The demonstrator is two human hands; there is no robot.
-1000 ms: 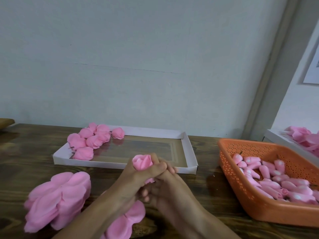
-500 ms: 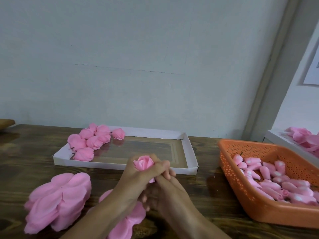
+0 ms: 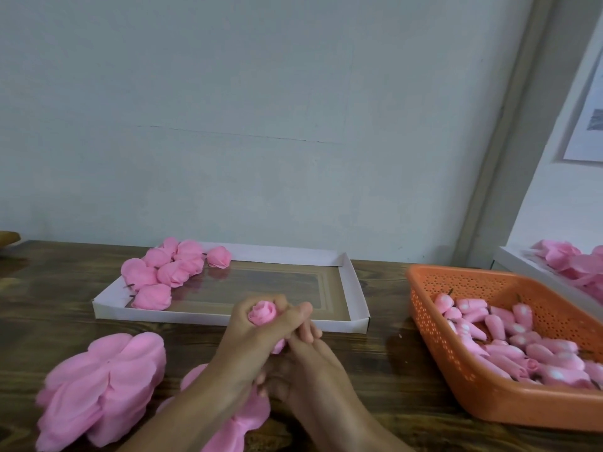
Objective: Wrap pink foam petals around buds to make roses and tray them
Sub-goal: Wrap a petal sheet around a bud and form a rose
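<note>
Pink foam rose [image 3: 262, 313], upright, before tray [image 3: 355, 288]

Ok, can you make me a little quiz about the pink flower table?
1. True or false: the roses lie at the tray's left end.
2. What holds the buds? A) the tray B) the orange basket C) a bowl
3. Fill in: the rose being made is held in the ____ hand, with the right hand close below it.

Key: 1 true; 2 B; 3 left.
</note>
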